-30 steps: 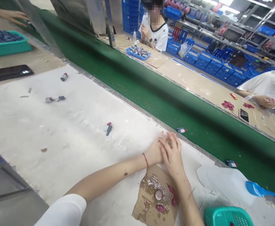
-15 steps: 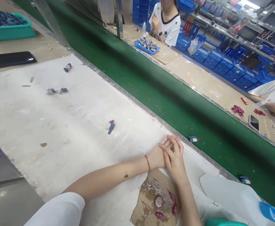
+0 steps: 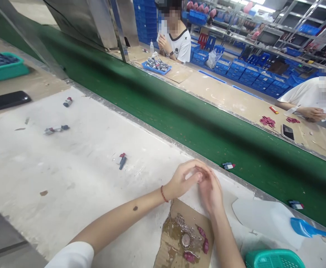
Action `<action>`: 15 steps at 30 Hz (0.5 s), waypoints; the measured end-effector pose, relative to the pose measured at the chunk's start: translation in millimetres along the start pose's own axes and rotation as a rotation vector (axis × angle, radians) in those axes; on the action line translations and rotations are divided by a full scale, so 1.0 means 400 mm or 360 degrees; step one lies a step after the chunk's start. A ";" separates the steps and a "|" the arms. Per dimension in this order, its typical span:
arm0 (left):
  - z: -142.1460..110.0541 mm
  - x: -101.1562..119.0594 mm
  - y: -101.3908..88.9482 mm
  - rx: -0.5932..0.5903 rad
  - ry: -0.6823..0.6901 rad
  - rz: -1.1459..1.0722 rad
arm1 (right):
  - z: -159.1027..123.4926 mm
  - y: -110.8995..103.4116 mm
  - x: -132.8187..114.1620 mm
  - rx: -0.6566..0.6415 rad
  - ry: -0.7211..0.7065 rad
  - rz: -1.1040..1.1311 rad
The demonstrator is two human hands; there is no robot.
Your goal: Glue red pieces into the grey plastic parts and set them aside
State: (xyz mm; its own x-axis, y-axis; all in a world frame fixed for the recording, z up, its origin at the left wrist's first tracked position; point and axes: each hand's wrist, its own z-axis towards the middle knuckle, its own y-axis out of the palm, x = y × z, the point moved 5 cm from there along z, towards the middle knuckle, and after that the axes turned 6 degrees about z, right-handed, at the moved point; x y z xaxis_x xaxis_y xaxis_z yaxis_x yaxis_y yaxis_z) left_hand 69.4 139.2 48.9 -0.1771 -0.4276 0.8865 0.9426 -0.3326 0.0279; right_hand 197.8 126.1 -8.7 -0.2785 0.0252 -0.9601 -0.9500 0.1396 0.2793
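Beside the belt (image 3: 157,111), over the tabletop (image 3: 81,167), the left hand (image 3: 181,182) and right hand (image 3: 213,193) curve into a loose arch, fingers meeting, palms inward, with nothing visibly pinched (anything cupped inside is hidden). A dip or inward swing of the right forearm (image 3: 226,238) could smear the puddle (image 3: 170,232) or shove the pink pieces (image 3: 205,245), since they lie so close to it. The cardboard (image 3: 199,219) bearing both lies near the hands, at about six o'clock, between the forearms.
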 end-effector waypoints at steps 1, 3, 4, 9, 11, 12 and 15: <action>-0.003 0.008 0.006 -0.0009 0.0016 -0.0169 | -0.003 0.013 0.013 -0.0122 0.0105 0.0046; -0.010 0.014 0.021 -0.0051 0.0053 -0.0397 | -0.014 0.034 0.026 -0.0287 0.0223 0.0071; -0.013 0.012 0.028 -0.0065 0.0060 -0.0465 | -0.019 0.039 0.029 -0.0322 0.0239 0.0066; -0.022 -0.005 0.045 -0.0101 -0.0010 -0.0507 | -0.022 0.035 0.027 -0.0386 0.0178 -0.0036; -0.025 0.004 0.054 -0.0210 -0.0008 -0.0364 | -0.018 0.020 0.025 -0.0379 0.0101 -0.0125; -0.027 0.012 0.059 -0.0269 0.0022 -0.0263 | -0.017 0.012 0.023 -0.0375 0.0054 -0.0180; -0.036 0.040 0.076 -0.0402 0.0158 -0.0030 | -0.021 -0.012 0.013 -0.0342 -0.0154 -0.0421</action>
State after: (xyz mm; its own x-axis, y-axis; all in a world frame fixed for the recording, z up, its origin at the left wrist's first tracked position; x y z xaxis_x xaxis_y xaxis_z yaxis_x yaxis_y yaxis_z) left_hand 90.8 109.9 57.4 -0.2324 -0.4953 0.8370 0.8407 -0.5350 -0.0831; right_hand 199.9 117.3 -14.7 -0.0142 0.1112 -0.9937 -0.9983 -0.0572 0.0078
